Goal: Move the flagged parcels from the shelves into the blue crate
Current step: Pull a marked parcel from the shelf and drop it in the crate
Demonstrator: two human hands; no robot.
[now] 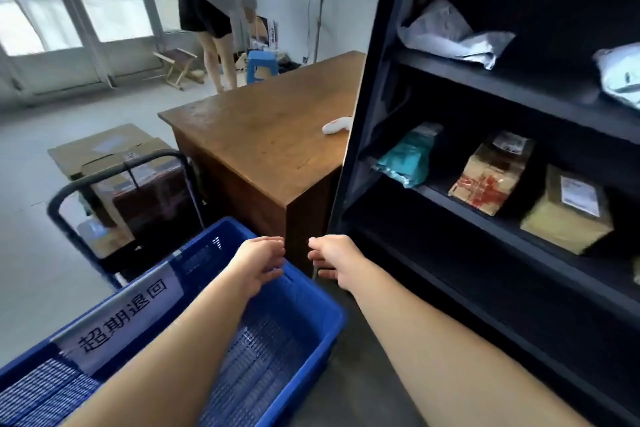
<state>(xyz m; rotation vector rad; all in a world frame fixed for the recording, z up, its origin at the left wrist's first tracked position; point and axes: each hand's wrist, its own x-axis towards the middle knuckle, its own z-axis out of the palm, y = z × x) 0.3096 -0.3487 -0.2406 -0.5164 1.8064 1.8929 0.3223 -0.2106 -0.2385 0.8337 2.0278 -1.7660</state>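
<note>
Reaching forward over the blue crate [311, 308], left hand [258, 265] and right hand [334, 260] are seen empty, fingers loosely curled; parcels [491, 177] shelved at 2 o'clock.

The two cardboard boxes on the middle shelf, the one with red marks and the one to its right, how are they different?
The red-marked box is longer and narrower, with red print under clear tape on its near end; the plain box is squatter and shows no print. The red-marked box's white label sits at its far end, while the plain box's label lies on its top face. Both are brown cardboard, resting on the same dark shelf.
</note>
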